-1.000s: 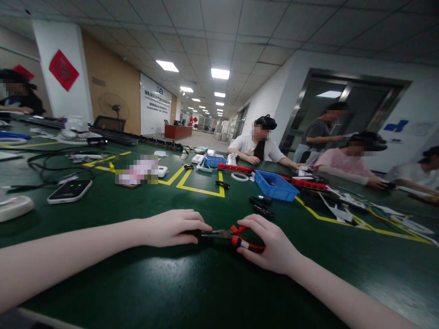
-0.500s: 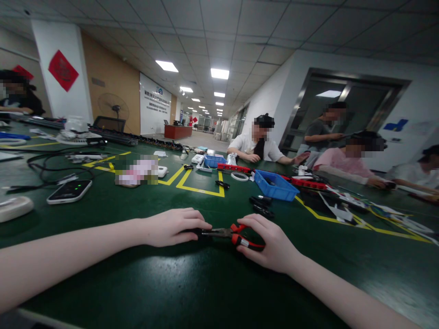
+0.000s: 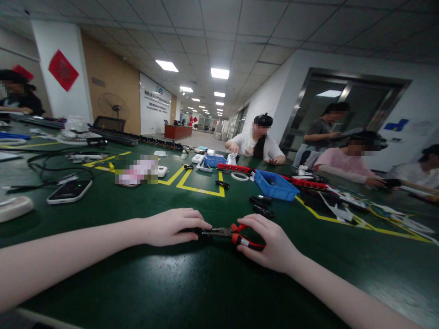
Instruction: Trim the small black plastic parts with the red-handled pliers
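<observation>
My right hand (image 3: 272, 242) is closed on the red and black handles of a pair of long-nose pliers (image 3: 222, 232), its jaws pointing left. My left hand (image 3: 174, 227) has its fingers and thumb brought together around a small black piece (image 3: 200, 231), mostly hidden by the fingers. The jaw tips meet this piece at my left fingertips; whether they grip it cannot be made out. Beyond my right hand lie several black pieces (image 3: 262, 211), and another black piece (image 3: 222, 184) rests by the yellow tape.
A blue bin (image 3: 274, 185) stands ahead to the right, with a white ring (image 3: 239, 176) near it. To the left lie a white-edged device (image 3: 69, 192), a phone (image 3: 137, 172) and dark cables (image 3: 41, 162). A person (image 3: 260, 141) sits across the green table (image 3: 137, 283).
My hands and the pliers hold the same place. Across the table the seated person has drawn both arms in, and the person standing at the right has shifted slightly.
</observation>
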A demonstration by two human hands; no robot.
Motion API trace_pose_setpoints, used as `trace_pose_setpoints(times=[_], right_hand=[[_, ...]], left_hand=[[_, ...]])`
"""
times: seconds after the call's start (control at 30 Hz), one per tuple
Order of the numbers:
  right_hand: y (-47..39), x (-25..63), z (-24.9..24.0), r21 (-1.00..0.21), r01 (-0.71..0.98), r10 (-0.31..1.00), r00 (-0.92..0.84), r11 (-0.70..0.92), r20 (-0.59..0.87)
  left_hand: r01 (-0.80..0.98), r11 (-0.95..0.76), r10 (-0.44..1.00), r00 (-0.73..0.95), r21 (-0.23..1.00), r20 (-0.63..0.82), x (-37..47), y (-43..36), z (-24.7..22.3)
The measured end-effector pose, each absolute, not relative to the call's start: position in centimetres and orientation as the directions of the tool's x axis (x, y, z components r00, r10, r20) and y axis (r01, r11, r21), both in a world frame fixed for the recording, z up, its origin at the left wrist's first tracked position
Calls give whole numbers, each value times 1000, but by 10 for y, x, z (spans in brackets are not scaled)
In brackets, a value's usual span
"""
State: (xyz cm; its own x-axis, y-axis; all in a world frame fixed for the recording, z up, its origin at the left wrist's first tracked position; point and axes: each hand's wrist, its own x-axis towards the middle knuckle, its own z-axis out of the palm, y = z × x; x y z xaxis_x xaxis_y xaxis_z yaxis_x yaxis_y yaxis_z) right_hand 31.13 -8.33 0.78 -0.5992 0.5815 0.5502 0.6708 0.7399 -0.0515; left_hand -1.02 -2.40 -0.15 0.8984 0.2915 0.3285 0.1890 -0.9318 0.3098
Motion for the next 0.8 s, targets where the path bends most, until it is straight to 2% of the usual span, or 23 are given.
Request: trace_pose_setpoints(times=[0.13, 0.43, 0.8], right_hand=[[-83, 311, 8, -52, 672, 584, -598, 738, 549], [-81, 313, 7, -44, 664, 569, -602, 746, 560], [-84, 311, 9, -81, 673, 609, -604, 735, 514]], left_hand=[[200, -932, 299, 895, 303, 330, -10, -24, -2], [263, -948, 312, 885, 182, 346, -9, -25, -3], [235, -954, 287, 892, 185, 348, -10, -25, -2]])
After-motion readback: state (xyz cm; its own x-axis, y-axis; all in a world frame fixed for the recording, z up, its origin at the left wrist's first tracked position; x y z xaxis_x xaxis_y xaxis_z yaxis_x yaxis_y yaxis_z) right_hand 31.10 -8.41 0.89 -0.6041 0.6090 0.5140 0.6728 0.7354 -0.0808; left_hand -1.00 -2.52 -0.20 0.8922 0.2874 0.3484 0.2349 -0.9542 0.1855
